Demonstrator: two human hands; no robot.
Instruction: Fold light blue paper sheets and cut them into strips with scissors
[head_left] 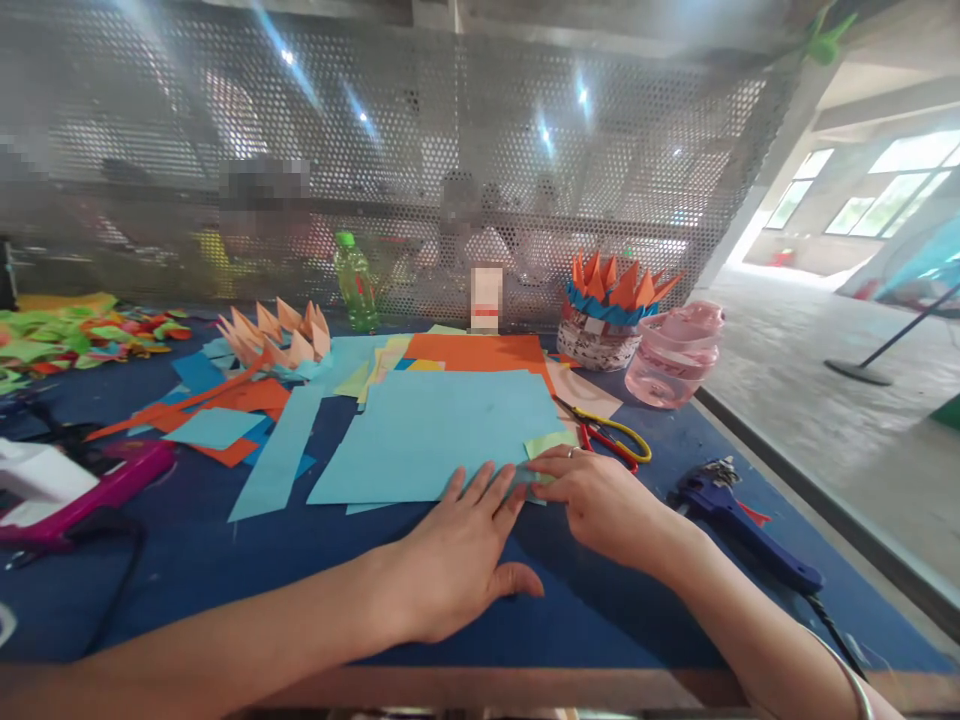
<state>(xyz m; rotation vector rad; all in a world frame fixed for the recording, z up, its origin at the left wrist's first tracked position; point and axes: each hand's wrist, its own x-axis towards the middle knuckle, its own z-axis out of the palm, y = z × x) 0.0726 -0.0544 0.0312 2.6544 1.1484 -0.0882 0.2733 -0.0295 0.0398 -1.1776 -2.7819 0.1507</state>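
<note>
A light blue sheet of paper (442,430) lies on top of a stack of coloured paper, close in front of me. My left hand (461,555) rests flat on the sheet's near edge, fingers stretched out and thumb apart. At the near right corner, my right hand (592,500), with a ring on one finger, has its fingertips pressed together on the paper's edge; the exact grip is partly hidden. Just beyond those fingertips is a small light green paper piece (551,443). Scissors (611,432) with red and yellow handles lie to the right of the stack.
Right: a dark blue glue gun (750,530), a pink bottle (675,355) and a round container (596,340) topped with orange paper spikes. Left: a peach folded-paper ring (277,340), paper scraps (217,428) and a magenta tool (112,490). A green bottle (355,285) stands by the perforated panel (405,150).
</note>
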